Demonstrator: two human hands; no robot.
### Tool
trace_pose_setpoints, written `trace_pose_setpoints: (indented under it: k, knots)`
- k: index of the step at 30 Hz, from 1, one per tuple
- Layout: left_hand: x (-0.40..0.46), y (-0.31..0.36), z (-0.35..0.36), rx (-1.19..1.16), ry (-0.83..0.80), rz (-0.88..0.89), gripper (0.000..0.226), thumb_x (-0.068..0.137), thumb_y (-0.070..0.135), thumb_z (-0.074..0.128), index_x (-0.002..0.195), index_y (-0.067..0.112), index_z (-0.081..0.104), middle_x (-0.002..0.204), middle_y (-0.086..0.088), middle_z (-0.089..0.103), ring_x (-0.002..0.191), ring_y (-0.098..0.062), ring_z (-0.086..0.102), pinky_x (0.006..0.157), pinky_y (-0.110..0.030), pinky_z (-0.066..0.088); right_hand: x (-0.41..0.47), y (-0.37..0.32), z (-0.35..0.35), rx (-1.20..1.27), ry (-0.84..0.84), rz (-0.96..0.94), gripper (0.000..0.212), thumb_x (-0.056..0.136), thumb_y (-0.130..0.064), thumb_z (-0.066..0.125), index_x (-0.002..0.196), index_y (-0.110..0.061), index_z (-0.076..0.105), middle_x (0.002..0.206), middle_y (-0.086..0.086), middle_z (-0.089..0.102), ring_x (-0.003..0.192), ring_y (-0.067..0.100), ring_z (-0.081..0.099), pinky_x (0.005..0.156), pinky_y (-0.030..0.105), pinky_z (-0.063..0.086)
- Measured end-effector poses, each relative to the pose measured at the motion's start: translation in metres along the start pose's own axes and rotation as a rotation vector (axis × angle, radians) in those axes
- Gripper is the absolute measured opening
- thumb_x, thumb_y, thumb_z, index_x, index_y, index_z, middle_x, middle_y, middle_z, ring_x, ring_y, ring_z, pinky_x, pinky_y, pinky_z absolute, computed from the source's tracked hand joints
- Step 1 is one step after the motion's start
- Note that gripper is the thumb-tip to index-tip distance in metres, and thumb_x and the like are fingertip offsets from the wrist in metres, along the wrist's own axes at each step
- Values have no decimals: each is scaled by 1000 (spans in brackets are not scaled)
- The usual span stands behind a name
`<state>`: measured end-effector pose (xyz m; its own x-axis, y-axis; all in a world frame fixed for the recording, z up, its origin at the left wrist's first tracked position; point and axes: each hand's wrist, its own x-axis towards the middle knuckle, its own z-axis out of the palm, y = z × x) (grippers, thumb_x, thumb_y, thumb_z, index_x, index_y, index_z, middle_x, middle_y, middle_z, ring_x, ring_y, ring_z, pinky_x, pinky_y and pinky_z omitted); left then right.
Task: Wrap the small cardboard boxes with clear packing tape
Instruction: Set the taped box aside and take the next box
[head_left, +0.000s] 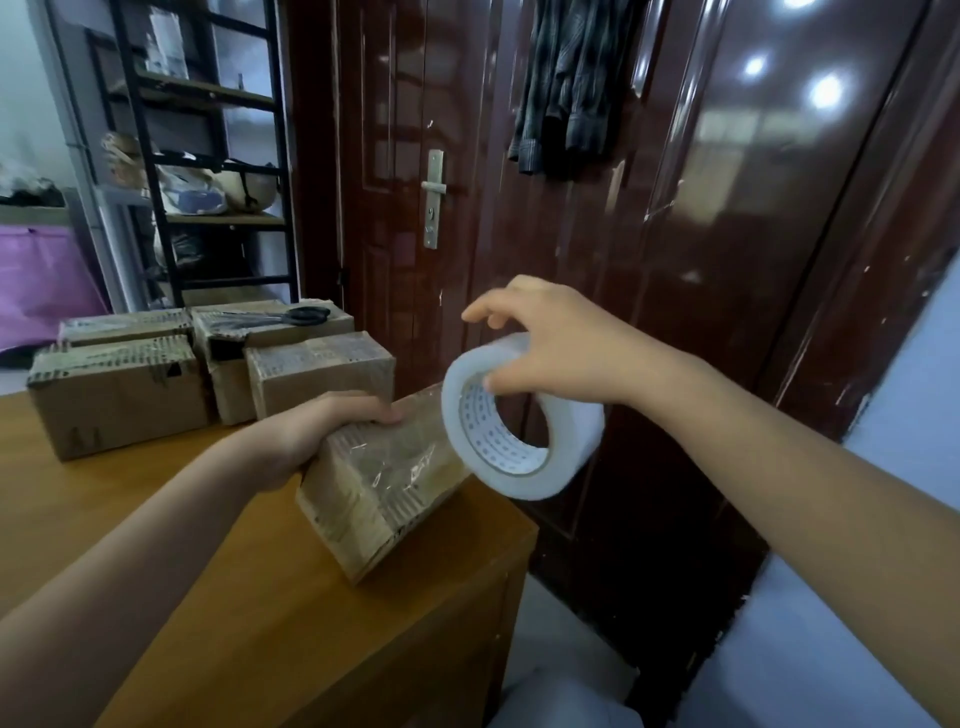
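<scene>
Left hand (332, 431) grips a cardboard box (387, 483) tilted at the table (260, 597) edge (clear film already on it) — right hand (550, 343) pinches the tape roll (519, 421) just beside it.

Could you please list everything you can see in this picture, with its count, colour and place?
Small brown cardboard box being wrapped: one, partly under clear film, on the table's right corner.
Roll of clear packing tape: one, whitish, at the box's right end.
Other brown cardboard boxes: at least four, grouped at the table's back left.
Black-handled scissors: one, on a rear box.
Orange-brown wooden table: one, lower left.
Dark red glossy door: one, behind the table.
Black metal shelf rack: one, upper left.
Grey striped garment: one, hanging top centre.
Left hand: gripping the box's top.
Right hand: holding the roll, thumb inside its core.
</scene>
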<state>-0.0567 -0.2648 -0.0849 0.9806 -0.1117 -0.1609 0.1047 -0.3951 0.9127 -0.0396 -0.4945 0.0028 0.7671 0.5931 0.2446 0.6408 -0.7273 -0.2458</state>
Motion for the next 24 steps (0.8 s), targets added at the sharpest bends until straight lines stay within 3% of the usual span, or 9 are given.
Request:
trace_pose_setpoints:
  k: [3, 6, 8, 9, 11, 14, 18, 21, 24]
  knots:
    - [-3, -2, -6, -2, 39, 30, 59, 57, 47, 83, 109, 23, 68, 107, -6, 72, 93, -22, 70, 88, -39, 52, 25, -12, 8, 1, 113, -4, 51, 82, -29, 73, 130, -24, 56, 116, -4, 47, 104, 12, 50, 84, 28, 45]
    - [-7, 3, -11, 464, 317, 299, 28, 88, 15, 69, 114, 25, 64, 117, 2, 66, 105, -12, 62, 94, -35, 51, 48, -16, 20, 9, 188, 17, 43, 81, -27, 72, 123, -21, 61, 116, -4, 48, 102, 16, 54, 80, 30, 46]
    - [-21, 15, 5, 907, 330, 332, 33, 94, 34, 59, 126, 22, 60, 124, 1, 63, 110, -12, 59, 94, -31, 50, 62, -17, 24, 58, 224, 24, 33, 84, -26, 69, 116, -20, 65, 115, -3, 50, 102, 16, 55, 83, 32, 47]
    - [-25, 17, 16, 1052, 250, 233, 51, 95, 52, 50, 135, 20, 53, 135, -2, 57, 120, -16, 55, 99, -33, 48, 68, -19, 27, 114, 261, 23, 26, 85, -26, 68, 110, -19, 67, 114, -2, 52, 101, 16, 56, 86, 35, 49]
    - [-28, 16, 38, 1224, 105, -5, 88, 89, 72, 32, 153, 13, 23, 160, -11, 22, 146, -26, 24, 117, -41, 29, 75, -25, 33, 231, 377, 18, 11, 87, -25, 65, 95, -19, 69, 109, -2, 55, 94, 14, 57, 87, 38, 50]
    - [-24, 4, 53, 1358, 195, -31, 85, 95, 66, 25, 155, 10, 3, 163, -14, 3, 150, -32, 3, 120, -51, 14, 71, -26, 47, 276, 537, -14, 14, 88, -20, 59, 75, -22, 65, 96, -6, 59, 84, 11, 57, 79, 40, 51]
    - [-17, -5, 56, 1402, 333, -15, 67, 102, 50, 14, 154, 8, 8, 162, -14, 11, 149, -34, 10, 118, -52, 20, 46, -9, 80, 360, 776, -98, 31, 91, -26, 49, 107, -13, 71, 115, -3, 63, 108, 11, 56, 93, 25, 46]
    - [-14, -6, 57, 1425, 348, -8, 65, 103, 48, 13, 154, 8, 11, 162, -14, 13, 149, -33, 12, 118, -50, 20, 22, 7, 125, 294, 843, -140, 54, 92, -23, 53, 144, -15, 43, 150, 2, 39, 138, 7, 30, 110, 12, 21]
    - [-13, -8, 58, 1444, 373, 1, 65, 103, 47, 14, 154, 7, 13, 161, -15, 16, 149, -33, 14, 118, -51, 22, 14, 11, 161, 438, 882, -145, 74, 89, -10, 66, 149, -21, 23, 158, 3, 15, 147, 3, 9, 113, 10, 15]
